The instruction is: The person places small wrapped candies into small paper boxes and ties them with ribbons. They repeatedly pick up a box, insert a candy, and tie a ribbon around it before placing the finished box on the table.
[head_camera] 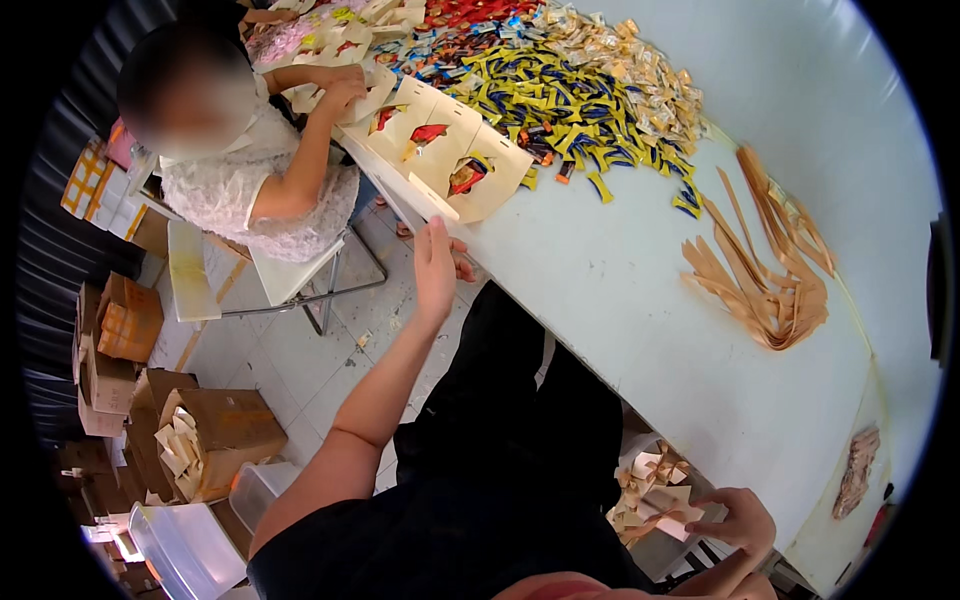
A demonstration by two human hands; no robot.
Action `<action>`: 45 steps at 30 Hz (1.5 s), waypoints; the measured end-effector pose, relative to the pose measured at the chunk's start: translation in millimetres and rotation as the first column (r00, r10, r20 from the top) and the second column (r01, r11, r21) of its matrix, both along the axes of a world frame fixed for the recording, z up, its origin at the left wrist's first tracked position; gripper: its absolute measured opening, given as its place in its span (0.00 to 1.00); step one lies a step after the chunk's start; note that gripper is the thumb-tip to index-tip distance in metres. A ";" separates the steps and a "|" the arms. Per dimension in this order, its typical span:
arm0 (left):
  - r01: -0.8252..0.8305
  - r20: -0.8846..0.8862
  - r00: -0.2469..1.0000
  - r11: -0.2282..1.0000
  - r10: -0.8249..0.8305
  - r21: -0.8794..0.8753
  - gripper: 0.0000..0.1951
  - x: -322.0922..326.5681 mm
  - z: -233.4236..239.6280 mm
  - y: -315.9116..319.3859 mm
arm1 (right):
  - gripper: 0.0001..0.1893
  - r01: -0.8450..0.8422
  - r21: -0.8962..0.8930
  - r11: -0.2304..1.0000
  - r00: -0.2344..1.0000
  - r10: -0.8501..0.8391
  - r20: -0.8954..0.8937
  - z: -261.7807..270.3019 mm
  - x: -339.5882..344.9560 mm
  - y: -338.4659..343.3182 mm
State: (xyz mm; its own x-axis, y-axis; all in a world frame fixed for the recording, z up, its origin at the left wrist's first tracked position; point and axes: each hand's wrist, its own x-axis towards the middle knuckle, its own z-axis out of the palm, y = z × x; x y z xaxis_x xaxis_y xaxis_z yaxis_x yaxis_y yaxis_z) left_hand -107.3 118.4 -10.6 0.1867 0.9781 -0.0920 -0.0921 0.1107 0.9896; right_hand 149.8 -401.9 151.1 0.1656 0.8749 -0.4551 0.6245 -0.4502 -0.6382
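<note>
My left hand [441, 262] is raised at the table's near edge, fingers apart, just below the end of a row of cream paper boxes [491, 154]. Red, blue and yellow wrapped pieces show through the boxes' cut-outs. My right hand [739, 517] is low at the right, by the table edge, at a cream box with a tan ribbon [675, 510] above a filled bin; whether it grips the box I cannot tell. A bundle of tan ribbons [780, 300] lies on the white table [600, 300].
Another person [255, 180] sits at the left, hands on the boxes. Piles of wrapped sweets [577, 105] cover the table's far part. Cardboard cartons [225, 435] and a clear plastic bin [187, 547] stand on the floor at left. A small brown bundle [855, 472] lies far right.
</note>
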 end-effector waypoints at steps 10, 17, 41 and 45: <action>0.140 -0.247 0.959 0.990 -0.138 -0.008 0.12 -16.2 -17.3 47.2 | 0.08 0.108 0.255 0.961 0.993 -0.094 -0.065 -39.1 -5.7 90.0; 0.583 -0.655 0.687 0.777 -0.315 0.237 0.16 -3.9 15.7 -8.0 | 0.16 -0.253 0.819 0.516 0.940 -0.071 0.335 -129.1 -0.8 227.9; 0.724 -0.181 0.662 0.557 -0.728 0.407 0.25 82.3 5.3 -88.2 | 0.07 0.338 0.762 0.553 0.938 -0.128 -0.323 -158.8 0.8 290.4; 0.670 -0.204 0.706 0.545 -0.678 0.505 0.23 84.7 -9.3 -90.3 | 0.07 0.180 0.807 0.562 0.983 -0.067 -0.172 -148.9 9.3 287.6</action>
